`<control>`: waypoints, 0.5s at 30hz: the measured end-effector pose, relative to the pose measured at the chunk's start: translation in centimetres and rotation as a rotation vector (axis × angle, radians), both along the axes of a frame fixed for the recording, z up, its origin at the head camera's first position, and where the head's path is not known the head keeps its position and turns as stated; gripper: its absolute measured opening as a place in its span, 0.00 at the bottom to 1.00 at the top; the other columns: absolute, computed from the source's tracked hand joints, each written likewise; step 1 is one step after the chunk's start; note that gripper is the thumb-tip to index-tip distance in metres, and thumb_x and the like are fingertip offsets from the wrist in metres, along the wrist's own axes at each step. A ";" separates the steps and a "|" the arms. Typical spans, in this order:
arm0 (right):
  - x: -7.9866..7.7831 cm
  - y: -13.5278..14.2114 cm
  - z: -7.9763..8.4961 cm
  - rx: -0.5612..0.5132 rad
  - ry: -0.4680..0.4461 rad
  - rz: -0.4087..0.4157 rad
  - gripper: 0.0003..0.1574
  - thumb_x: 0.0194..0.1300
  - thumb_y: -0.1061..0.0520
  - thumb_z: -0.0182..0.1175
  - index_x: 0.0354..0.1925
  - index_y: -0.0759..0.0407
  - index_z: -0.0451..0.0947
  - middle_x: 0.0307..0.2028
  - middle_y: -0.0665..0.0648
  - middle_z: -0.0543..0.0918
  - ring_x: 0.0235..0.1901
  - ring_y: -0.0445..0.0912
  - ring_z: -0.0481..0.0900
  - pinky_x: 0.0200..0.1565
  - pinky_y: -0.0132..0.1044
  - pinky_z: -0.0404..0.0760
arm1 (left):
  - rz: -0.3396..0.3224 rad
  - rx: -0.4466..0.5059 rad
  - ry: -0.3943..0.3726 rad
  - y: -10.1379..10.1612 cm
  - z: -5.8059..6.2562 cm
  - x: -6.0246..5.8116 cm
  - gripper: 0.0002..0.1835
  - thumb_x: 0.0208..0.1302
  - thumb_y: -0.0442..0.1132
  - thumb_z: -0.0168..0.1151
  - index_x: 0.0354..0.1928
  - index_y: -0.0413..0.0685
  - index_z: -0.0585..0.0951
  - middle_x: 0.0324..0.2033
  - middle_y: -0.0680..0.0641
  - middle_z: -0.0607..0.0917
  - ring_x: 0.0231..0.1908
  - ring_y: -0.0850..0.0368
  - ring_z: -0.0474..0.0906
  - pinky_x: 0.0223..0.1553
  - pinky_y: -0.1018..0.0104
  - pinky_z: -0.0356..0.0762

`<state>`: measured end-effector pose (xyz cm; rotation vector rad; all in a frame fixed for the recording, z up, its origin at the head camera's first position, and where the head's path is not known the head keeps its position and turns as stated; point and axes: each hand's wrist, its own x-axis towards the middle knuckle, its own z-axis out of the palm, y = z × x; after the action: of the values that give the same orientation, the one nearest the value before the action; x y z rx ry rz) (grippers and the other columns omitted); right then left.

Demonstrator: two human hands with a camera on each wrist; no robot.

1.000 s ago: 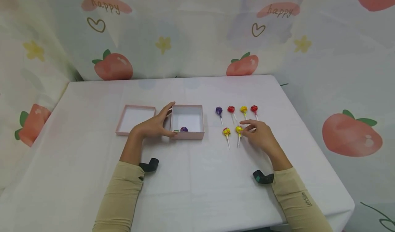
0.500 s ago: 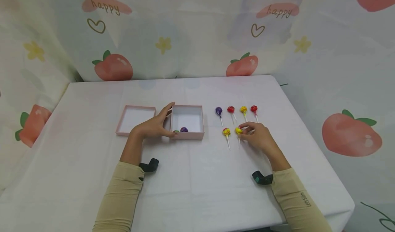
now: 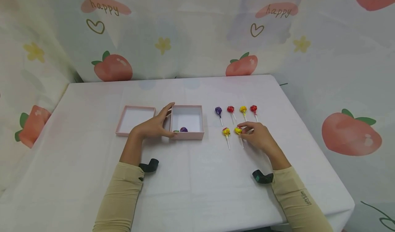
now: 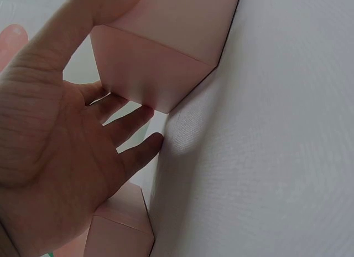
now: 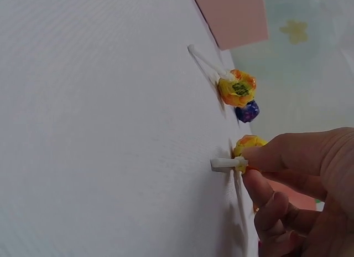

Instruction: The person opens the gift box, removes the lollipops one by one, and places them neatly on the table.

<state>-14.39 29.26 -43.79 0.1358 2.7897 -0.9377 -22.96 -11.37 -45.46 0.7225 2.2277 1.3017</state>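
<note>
A pale pink box (image 3: pixel 188 136) with a white inside stands in the middle of the table, a purple lollipop (image 3: pixel 183 129) and a bit of green showing in it. My left hand (image 3: pixel 153 125) holds the box by its left end, thumb on the near wall and fingers along the left side. To the right, my right hand (image 3: pixel 257 135) pinches a yellow lollipop (image 3: pixel 238 131) near its head between thumb and fingers. The right wrist view shows that lollipop's white stick (image 5: pixel 224 163) pointing away from the fingertips. Beside it lies another yellow lollipop (image 3: pixel 226 132).
Behind them is a row of lollipops: purple (image 3: pixel 218 110), red (image 3: pixel 230 109), yellow (image 3: pixel 243 109) and red (image 3: pixel 253 108). A shallow pink box lid (image 3: pixel 119 124) lies to the left, partly behind my left hand. White cloth (image 3: pixel 191 191) covers the table.
My right hand has brought its fingertips together on the near yellow lollipop, and the stick has swung a little to the right. The left hand and box have stayed put.
</note>
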 end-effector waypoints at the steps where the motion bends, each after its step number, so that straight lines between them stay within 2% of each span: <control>1: 0.0 0.0 0.0 0.000 -0.001 0.000 0.23 0.69 0.59 0.67 0.61 0.59 0.82 0.40 0.58 0.85 0.42 0.56 0.80 0.39 0.43 0.80 | 0.002 -0.003 -0.003 0.0 0.0 0.0 0.68 0.55 0.44 0.82 0.84 0.59 0.39 0.82 0.49 0.43 0.79 0.51 0.45 0.75 0.48 0.48; 8: 0.0 -0.2 0.1 0.003 -0.016 -0.014 0.26 0.70 0.57 0.67 0.64 0.58 0.80 0.42 0.58 0.85 0.44 0.56 0.80 0.42 0.44 0.81 | -0.002 0.008 -0.014 0.0 0.1 0.0 0.68 0.54 0.43 0.81 0.84 0.59 0.39 0.82 0.48 0.43 0.79 0.51 0.44 0.75 0.48 0.47; 15: 0.0 0.1 0.3 0.020 0.004 0.002 0.26 0.70 0.56 0.67 0.65 0.57 0.80 0.42 0.58 0.85 0.43 0.56 0.80 0.39 0.43 0.81 | -0.003 0.014 -0.015 0.0 0.1 0.1 0.68 0.54 0.44 0.81 0.84 0.58 0.39 0.82 0.48 0.43 0.79 0.50 0.44 0.75 0.46 0.47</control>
<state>-14.37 29.31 -43.50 0.1339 2.8027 -0.9113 -22.91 -11.38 -45.33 0.7190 2.2071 1.3179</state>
